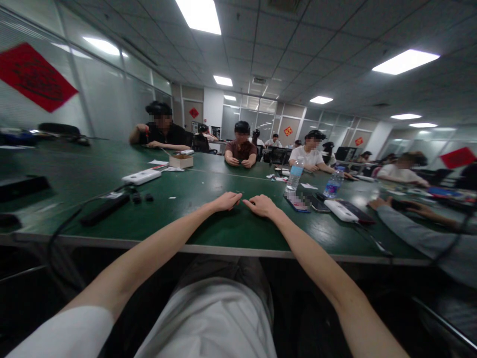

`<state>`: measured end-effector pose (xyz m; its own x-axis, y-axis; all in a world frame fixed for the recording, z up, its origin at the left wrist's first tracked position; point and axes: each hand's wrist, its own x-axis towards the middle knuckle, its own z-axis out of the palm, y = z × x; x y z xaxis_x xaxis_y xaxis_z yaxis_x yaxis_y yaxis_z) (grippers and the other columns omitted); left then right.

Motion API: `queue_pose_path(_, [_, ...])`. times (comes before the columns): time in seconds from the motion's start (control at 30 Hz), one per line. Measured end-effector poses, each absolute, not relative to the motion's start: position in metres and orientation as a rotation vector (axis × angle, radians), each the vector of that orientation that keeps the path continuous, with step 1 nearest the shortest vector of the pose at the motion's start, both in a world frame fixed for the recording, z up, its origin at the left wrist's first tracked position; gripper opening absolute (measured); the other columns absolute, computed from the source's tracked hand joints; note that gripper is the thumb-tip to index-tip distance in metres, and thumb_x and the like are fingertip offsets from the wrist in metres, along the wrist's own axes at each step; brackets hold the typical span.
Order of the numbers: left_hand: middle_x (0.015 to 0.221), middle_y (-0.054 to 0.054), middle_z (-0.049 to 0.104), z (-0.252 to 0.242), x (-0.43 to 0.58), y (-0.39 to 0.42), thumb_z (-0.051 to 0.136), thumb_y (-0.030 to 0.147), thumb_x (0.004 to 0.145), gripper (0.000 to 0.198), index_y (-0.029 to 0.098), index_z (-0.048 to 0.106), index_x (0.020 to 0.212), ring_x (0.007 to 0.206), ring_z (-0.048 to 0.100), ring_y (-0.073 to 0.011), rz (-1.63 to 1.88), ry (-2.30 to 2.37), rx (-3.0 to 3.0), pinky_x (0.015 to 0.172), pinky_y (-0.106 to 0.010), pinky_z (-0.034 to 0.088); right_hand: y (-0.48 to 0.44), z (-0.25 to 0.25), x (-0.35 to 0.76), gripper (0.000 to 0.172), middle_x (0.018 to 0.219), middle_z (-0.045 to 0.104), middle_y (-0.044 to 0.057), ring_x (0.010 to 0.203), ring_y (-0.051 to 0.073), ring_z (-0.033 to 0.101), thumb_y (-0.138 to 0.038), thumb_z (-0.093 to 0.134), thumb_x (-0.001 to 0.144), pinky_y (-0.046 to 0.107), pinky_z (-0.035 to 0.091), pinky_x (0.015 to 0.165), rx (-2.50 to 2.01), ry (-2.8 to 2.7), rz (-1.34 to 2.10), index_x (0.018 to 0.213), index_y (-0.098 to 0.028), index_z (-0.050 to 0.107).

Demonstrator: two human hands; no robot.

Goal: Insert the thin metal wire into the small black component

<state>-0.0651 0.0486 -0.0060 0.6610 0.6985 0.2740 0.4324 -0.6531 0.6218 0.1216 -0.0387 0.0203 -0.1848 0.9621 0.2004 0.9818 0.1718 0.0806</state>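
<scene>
Both of my forearms reach forward over the green table (208,229). My left hand (226,201) is closed, its fingers curled and its fingertips turned toward the middle. Facing it across a narrow gap, my right hand (262,205) is closed too, with thumb and forefinger toward the left. Whatever either hand may hold is hidden or too small to make out. A clear water bottle (295,176) with a blue label stands beyond my right hand, and a phone (298,203) lies beside it.
Right of the phone are another bottle (333,183) and a white power strip (341,211). At left lie a second white power strip (141,176), a black bar-shaped object (105,210) with cables, and an open cardboard box (181,160). Several people sit around; a grey sleeve (406,231) rests at right.
</scene>
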Motion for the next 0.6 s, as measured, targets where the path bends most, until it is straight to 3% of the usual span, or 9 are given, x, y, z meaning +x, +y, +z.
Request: queue_pose_path(0.6, [0.041,0.003,0.047,-0.0057,-0.0654,0.0473,0.024,0.058,0.093,0.055,0.019,0.054,0.066,0.043,0.047,-0.0154,0.702,0.870,2.374,0.051,-0.026,0.035,-0.0416,0.0199,0.1209,0.077,0.105,0.071,0.010,0.101,0.026,0.063,-0.071,0.012,0.092,0.032,0.046,0.084,-1.931,-2.318,-0.375,0.104,-0.025,0.072])
